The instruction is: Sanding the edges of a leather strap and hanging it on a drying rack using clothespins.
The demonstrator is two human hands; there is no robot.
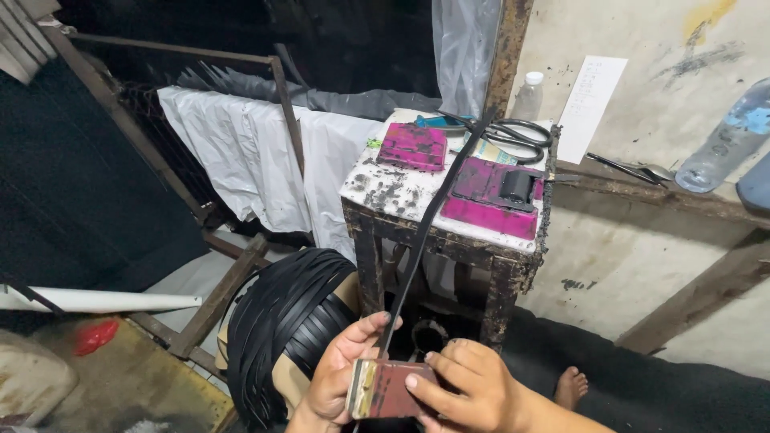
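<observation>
The black strip runs in a long diagonal from our hands at the bottom of the view up to the top of the small, stained desk, where its far end lies between the magenta items. Our left hand has its grip closed on the strip's lower end, with the thumb pressing it near the top edge of a small reddish block. Our right hand has its grip closed on that same block from the right, its fingers laid over the face and upper edge. The block has a pale metal edge on its left side, and it sits between both hands, low in the view.

Just left of the hands, a thick bundle of black strips curves over what looks like our knee. On the desk, a magenta case lies to the left of the strip and a larger magenta tray to the right, with a black part resting on it. Black-handled scissors lie at the back of the desk, and a small clear bottle stands behind them. A larger plastic bottle rests on the wooden ledge along the wall at right. A bare foot shows on the dark floor covering to the right of our hands.
</observation>
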